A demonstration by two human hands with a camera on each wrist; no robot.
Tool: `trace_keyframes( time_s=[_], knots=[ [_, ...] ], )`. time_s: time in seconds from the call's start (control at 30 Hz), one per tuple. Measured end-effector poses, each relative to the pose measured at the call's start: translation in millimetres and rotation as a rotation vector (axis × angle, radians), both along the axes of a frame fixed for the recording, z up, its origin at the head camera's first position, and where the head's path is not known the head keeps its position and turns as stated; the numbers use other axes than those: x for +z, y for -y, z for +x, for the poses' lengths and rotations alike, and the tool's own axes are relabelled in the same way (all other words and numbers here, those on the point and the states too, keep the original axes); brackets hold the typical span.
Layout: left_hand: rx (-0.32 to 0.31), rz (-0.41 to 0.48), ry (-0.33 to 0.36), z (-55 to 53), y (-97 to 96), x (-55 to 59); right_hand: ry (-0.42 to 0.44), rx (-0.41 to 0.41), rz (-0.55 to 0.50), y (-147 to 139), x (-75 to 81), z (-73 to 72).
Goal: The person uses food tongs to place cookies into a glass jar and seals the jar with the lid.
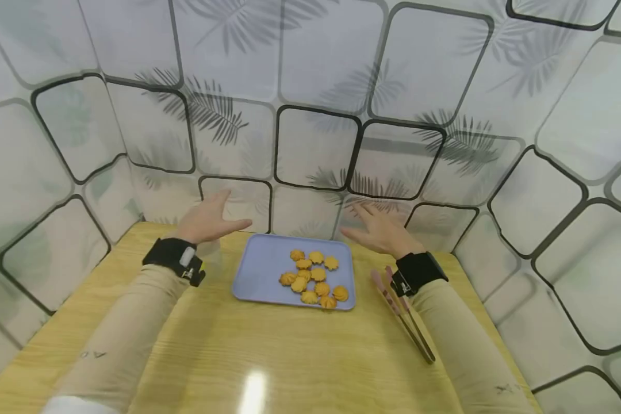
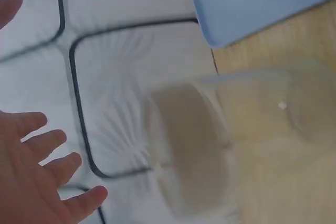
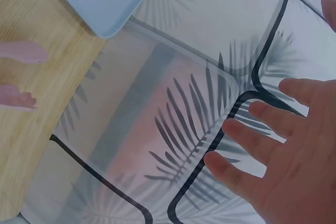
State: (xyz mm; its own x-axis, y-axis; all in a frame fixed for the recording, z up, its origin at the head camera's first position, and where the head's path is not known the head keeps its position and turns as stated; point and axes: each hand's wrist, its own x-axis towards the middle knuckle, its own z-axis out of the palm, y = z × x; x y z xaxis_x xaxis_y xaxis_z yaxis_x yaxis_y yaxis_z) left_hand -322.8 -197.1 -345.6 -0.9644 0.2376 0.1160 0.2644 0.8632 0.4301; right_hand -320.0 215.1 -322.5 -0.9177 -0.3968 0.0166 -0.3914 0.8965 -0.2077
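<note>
Both hands hover over the far part of the table, fingers spread and holding nothing. My left hand (image 1: 207, 220) is up beyond the left end of a blue tray (image 1: 259, 270); a clear plastic container (image 2: 231, 124) stands under that wrist. Off the tray's right end my right hand (image 1: 380, 231) is raised, thumb toward the tray. Several golden swirl-shaped cookies (image 1: 318, 274) lie on the tray's right half. A pair of tongs (image 1: 406, 316) with pink tips (image 3: 21, 52) rests on the table by the right forearm, partly covered by the wrist strap.
The wooden table (image 1: 227, 351) is walled in at the back and sides by a pale curtain (image 1: 318, 146) with dark outlined shapes and leaf prints. Its back edge runs just behind the tray.
</note>
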Motion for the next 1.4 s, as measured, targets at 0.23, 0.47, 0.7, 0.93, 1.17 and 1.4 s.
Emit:
trace_keyframes(
  time_s=[0.23, 0.47, 0.7, 0.93, 1.17, 1.4],
  knots=[
    [0.169, 0.534, 0.112, 34.3, 55.0, -49.8, 0.028, 0.003, -0.049, -1, -11.7, 6.7],
    [0.319, 0.807, 0.031, 49.3, 49.7, -128.3, 0.073, 0.044, -0.121, 3, -22.2, 17.5],
    [0.358, 0.743, -0.066, 49.2, 39.0, -135.9, 0.070, 0.071, -0.134, 8, -22.1, 28.2],
    [0.155, 0.837, -0.001, 65.6, 19.0, -107.0, 0.003, 0.150, -0.127, 24, -19.5, 43.9],
    [-0.124, 0.934, 0.074, 94.6, -34.4, -111.3, -0.051, 0.331, -0.127, 58, -19.0, 74.3],
    [-0.446, 0.974, 0.208, 113.2, -86.4, -122.4, -0.087, 0.595, -0.069, 86, -28.7, 103.0]
  ],
)
